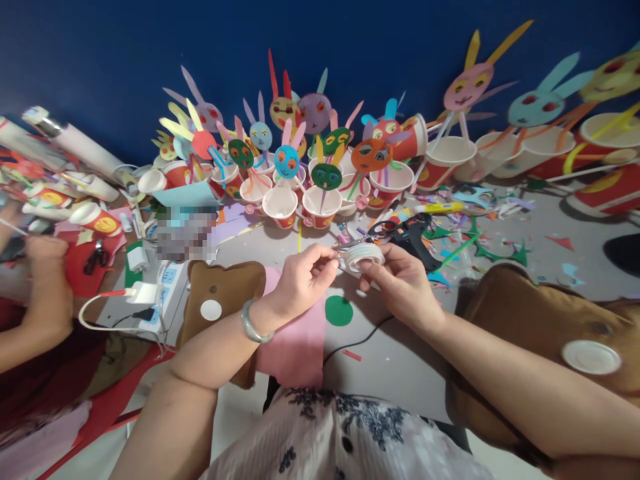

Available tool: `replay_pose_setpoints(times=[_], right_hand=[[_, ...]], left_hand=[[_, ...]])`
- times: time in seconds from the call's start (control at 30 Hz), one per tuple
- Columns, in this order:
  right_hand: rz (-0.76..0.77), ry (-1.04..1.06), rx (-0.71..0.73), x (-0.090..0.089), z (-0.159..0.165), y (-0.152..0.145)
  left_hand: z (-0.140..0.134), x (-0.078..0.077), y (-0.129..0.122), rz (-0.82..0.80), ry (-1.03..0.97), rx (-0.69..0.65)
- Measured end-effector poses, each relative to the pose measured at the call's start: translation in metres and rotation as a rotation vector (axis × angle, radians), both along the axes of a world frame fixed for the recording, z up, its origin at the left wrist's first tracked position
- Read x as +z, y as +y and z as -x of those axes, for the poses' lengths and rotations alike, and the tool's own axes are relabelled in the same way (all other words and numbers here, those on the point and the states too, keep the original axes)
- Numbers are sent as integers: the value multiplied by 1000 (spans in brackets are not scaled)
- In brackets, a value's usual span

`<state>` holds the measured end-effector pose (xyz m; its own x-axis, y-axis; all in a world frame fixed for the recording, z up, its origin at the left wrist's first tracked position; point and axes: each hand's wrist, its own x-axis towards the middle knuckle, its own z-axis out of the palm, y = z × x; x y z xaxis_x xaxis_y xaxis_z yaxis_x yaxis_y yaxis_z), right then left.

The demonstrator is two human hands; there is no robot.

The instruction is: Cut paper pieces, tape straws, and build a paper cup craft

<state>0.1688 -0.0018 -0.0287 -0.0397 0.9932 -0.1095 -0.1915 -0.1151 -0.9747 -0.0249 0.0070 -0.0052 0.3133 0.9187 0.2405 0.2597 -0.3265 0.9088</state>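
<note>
My right hand [406, 287] holds a roll of white tape [364, 253] above the grey table, thumb on its near edge. Close to the roll's left side, my left hand [311, 275] is closed in a pinch; what sits between its fingertips is too small to make out. Below the hands lies a green paper circle [339, 311], beside a sheet of pink paper [300, 340] under my left forearm. A short red strip [352, 355] rests nearer to me. Just behind the tape are scissors [381, 231] and a black glue gun [414, 241].
Paper cups [281, 207] with colourful rabbit-faced paper figures line the back wall. Paper scraps [500, 247] litter the right side. Brown cushions [220, 283] flank me. A power strip [167, 293] with cables lies left, near another person's arm [43, 300].
</note>
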Motion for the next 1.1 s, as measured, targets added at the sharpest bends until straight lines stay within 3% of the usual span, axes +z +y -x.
replay_pose_setpoints(times=[0.13, 0.23, 0.5, 0.87, 0.97, 1.1], right_hand=[[26, 35, 29, 3, 2, 1], [43, 81, 43, 8, 5, 2], [143, 215, 119, 16, 7, 4], [202, 278, 213, 12, 2, 3], [216, 280, 220, 11, 2, 4], [235, 304, 207, 12, 2, 4]], left_hand=[[0, 5, -1, -358, 202, 88], [1, 5, -1, -557, 262, 65], [4, 1, 2, -778, 321, -18], [5, 6, 2, -824, 319, -18], [4, 4, 0, -714, 234, 2], [1, 0, -3, -442, 74, 55]])
